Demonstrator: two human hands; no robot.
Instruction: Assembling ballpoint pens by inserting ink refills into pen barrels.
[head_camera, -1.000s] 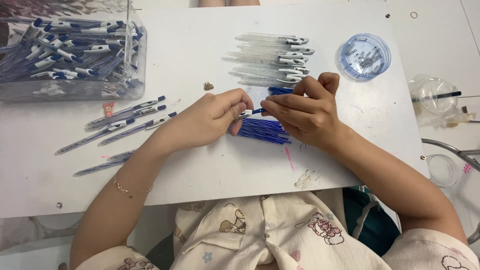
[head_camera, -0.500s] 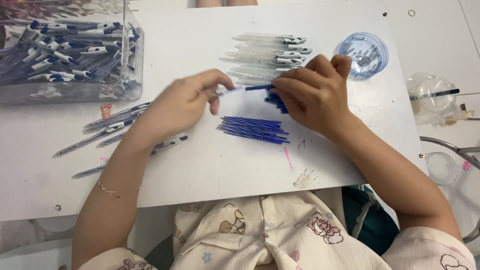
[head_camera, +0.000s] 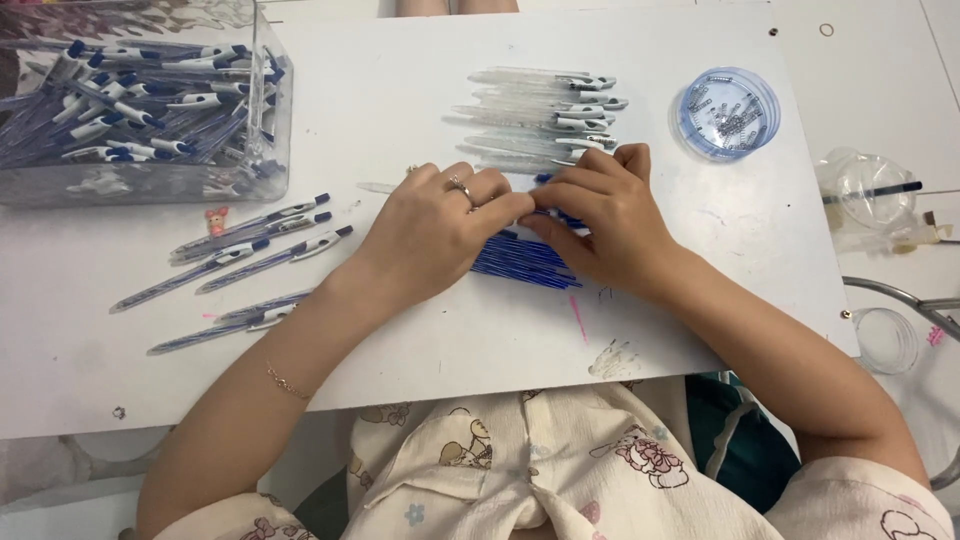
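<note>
Thin blue refills (head_camera: 525, 262) are fanned on the white surface (head_camera: 400, 330). Directly above them, left hand (head_camera: 440, 225) and right hand (head_camera: 605, 215) are pinched on one refill, fingertips now met. Beyond, clear ribbed barrels (head_camera: 540, 115) are piled.

- A white worktop (head_camera: 400, 80) fills nearly the whole view, matte and evenly lit, with soft, faint shadows.
- Its surface is scuffed: a pink streak (head_camera: 578, 318) and some grey smudges (head_camera: 615, 358) lie near the front edge.
- Small round screw holes (head_camera: 826, 29) show at the far right corner, and another sits at the lower left.
- A second white surface (head_camera: 880, 110) adjoins on the right, level with the first, a thin seam between them.
- A curved grey metal tube (head_camera: 900, 292) crosses the right edge, likely part of a chair or frame.
- Below the front edge at the left, a pale, blurred floor (head_camera: 60, 470) shows.
- No wall or window is in view.
</note>
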